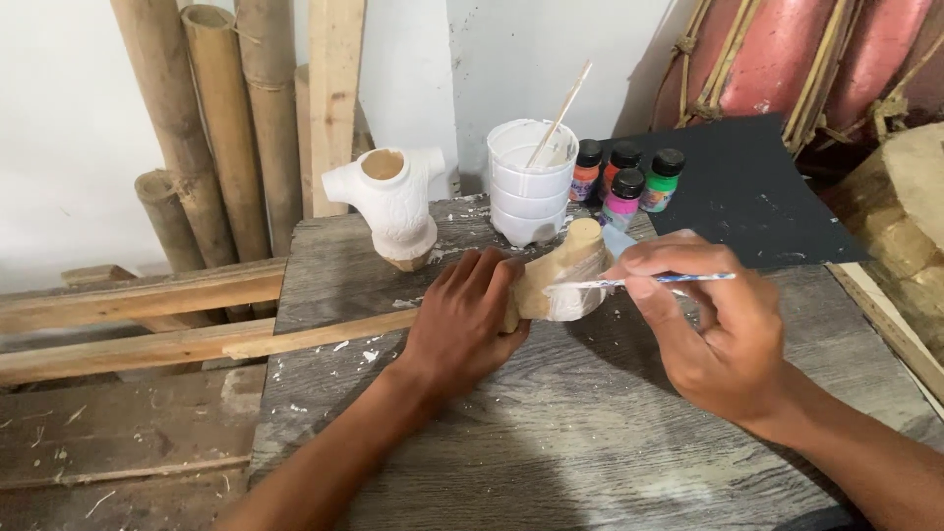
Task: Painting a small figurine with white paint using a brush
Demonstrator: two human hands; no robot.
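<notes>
Wooden figure (560,280), bare and partly coated white, lies on the grey plank table (551,442) between both hands, its long axis running roughly from lower left to upper right, rounded end pointing away toward the paint pots. Left hand (462,320) is closed around its near, lower end, pinning it to the tabletop, so this hand is the nearer one. Right hand (713,334) sits just to the right, fingers pinched together on a thin brush (659,281) lying almost level, its white tip touching the figure's side. Behind stand a white-painted carved torso (393,202), a white tub (526,187) holding a stick, and small colour bottles (629,177).
</notes>
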